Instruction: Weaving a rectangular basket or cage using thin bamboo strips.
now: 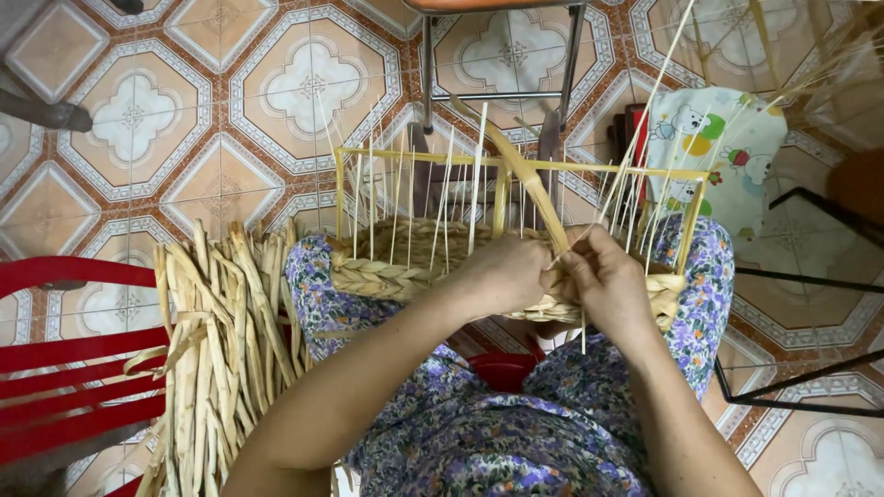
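Observation:
A half-woven basket (387, 271) of pale braided fibre rests on my knees, with several thin upright stakes and a yellow frame (419, 158) rising from it. My left hand (502, 271) presses on the woven rim near the middle. My right hand (608, 281) sits right beside it, pinching a flat tan fibre strand (525, 175) that runs up and to the left between the stakes. Both hands touch at the rim. My legs are covered by purple flowered cloth (497, 442).
A bundle of dried flat fibre strips (216, 350) lies at my left over a red slatted chair (64, 368). A metal-legged stool (502, 55) stands ahead on the patterned tile floor. A printed cloth (727, 147) and black metal frame (801, 276) are at the right.

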